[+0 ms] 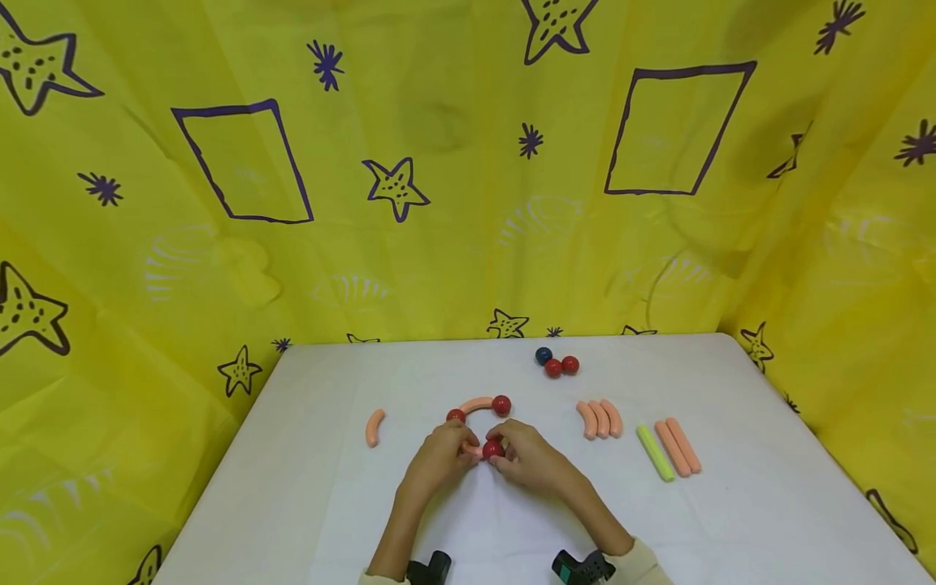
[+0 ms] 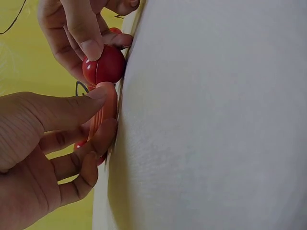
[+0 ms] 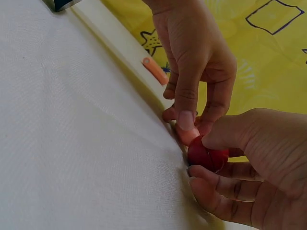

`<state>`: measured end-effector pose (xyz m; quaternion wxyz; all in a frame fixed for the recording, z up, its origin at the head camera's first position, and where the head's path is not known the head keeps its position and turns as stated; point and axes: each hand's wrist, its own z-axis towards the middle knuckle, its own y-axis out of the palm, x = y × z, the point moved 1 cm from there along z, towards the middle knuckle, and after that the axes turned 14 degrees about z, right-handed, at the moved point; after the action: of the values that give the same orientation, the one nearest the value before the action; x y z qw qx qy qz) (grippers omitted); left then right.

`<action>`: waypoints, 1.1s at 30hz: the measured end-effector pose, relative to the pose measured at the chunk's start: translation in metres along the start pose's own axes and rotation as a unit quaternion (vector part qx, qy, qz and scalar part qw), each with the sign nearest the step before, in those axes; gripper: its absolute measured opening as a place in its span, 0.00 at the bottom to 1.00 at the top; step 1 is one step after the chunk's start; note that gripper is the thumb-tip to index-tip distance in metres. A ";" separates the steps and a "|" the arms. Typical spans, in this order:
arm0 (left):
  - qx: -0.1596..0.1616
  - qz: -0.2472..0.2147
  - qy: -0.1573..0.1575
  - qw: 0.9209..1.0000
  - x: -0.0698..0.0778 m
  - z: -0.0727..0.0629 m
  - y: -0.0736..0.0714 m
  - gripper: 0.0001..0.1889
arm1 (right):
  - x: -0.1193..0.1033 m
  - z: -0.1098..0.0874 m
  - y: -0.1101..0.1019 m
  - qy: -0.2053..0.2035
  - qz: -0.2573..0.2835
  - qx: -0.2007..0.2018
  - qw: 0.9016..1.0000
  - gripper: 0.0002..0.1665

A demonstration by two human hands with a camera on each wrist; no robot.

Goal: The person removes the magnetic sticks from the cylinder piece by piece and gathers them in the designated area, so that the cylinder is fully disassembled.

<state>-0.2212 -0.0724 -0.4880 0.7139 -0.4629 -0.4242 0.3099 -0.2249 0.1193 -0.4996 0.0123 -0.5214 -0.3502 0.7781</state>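
My left hand (image 1: 441, 455) pinches a curved orange stick (image 2: 109, 101) between thumb and fingers, close over the white table. My right hand (image 1: 531, 457) grips a glossy red ball (image 1: 493, 450) with thumb and fingertips. In the left wrist view the stick's end meets that ball (image 2: 104, 65). Just beyond the hands, another curved orange stick (image 1: 477, 403) runs between two more red balls, one at the right (image 1: 501, 405) and one at the left (image 1: 456, 416), which the left hand's fingers partly cover.
A lone curved orange stick (image 1: 374, 428) lies left. To the right are three curved orange sticks (image 1: 600, 419), a straight green stick (image 1: 655, 453) and two straight orange sticks (image 1: 678, 447). A dark blue ball (image 1: 543, 356) and two red balls (image 1: 561, 367) sit near the table's back edge.
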 end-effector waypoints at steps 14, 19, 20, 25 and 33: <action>-0.029 -0.027 -0.011 0.999 -0.003 -0.001 0.003 0.03 | 0.005 0.001 0.009 -0.017 -0.033 0.023 0.999 0.16; -0.032 -0.026 -0.014 0.999 -0.003 0.001 0.003 0.04 | 0.006 0.002 0.012 -0.009 -0.050 0.044 0.998 0.16; -0.034 -0.025 -0.014 0.999 -0.002 0.002 0.002 0.04 | 0.006 0.002 0.012 -0.008 -0.054 0.047 0.997 0.16; -0.036 -0.025 -0.011 0.999 0.000 0.002 0.001 0.04 | 0.006 0.003 0.013 -0.013 -0.052 0.057 0.997 0.15; -0.029 -0.024 -0.004 0.999 -0.002 0.002 0.003 0.04 | 0.006 0.003 0.014 -0.020 -0.042 0.060 0.997 0.15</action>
<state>-0.2237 -0.0722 -0.4914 0.7056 -0.4719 -0.4468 0.2823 -0.2252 0.1097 -0.5118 0.0690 -0.4886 -0.3246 0.8069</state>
